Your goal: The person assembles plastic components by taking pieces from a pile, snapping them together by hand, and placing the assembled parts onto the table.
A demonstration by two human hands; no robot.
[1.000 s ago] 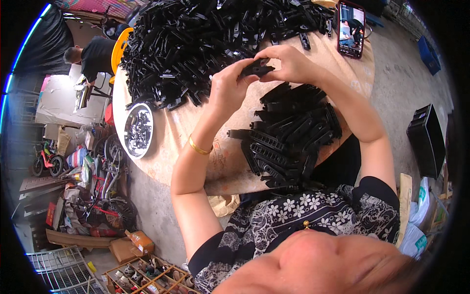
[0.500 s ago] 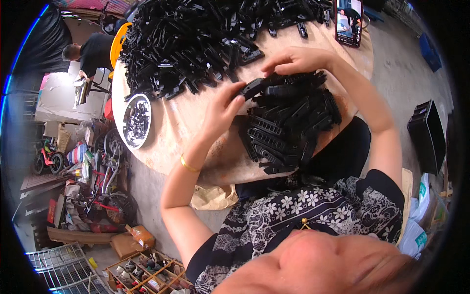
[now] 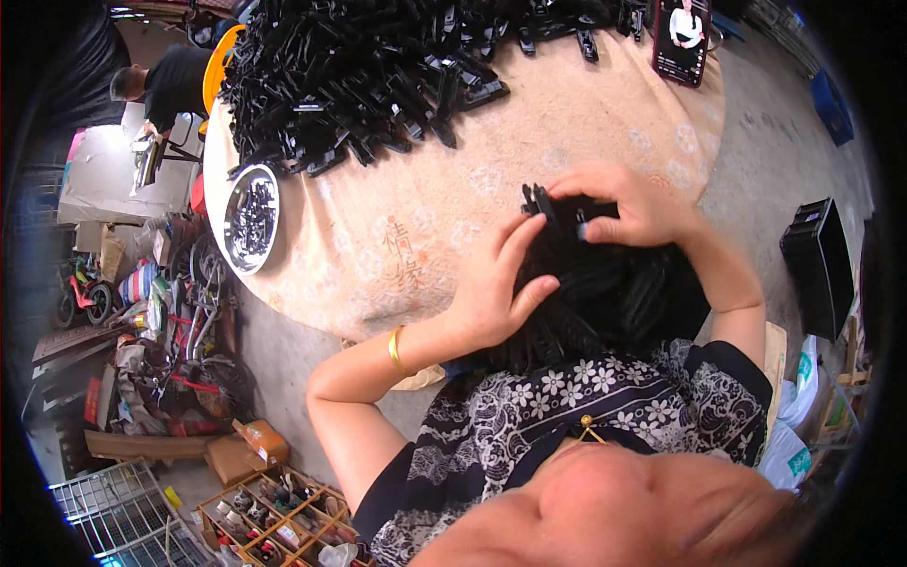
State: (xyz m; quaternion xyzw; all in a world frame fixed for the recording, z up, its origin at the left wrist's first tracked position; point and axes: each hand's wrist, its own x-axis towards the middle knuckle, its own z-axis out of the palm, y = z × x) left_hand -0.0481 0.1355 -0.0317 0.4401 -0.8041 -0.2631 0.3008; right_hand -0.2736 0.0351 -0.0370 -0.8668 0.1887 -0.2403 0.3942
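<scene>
A heap of black ribbed plastic pieces (image 3: 605, 293) lies at the near edge of the cloth-covered table, against my body. Along its left side is my left hand (image 3: 501, 283), fingers and thumb spread, with the fingertips at the pieces. My right hand (image 3: 633, 203) curls over the heap's far end, with several upright pieces between its thumb and fingers; how firm that hold is does not show. Farther back, a much larger pile of similar black plastic pieces (image 3: 359, 85) spreads across the table.
An oval white dish (image 3: 275, 222) of small dark and shiny parts sits at the table's left edge. A phone (image 3: 680, 42) stands at the far right. A black crate (image 3: 814, 269) is on the floor at right. Another person (image 3: 175, 85) works at far left. Boxes and bicycles crowd the left floor.
The near heap has moved toward my body, baring patterned tablecloth where it lay. Both hands have come nearer with it, the left also moving right. The phone's picture has changed.
</scene>
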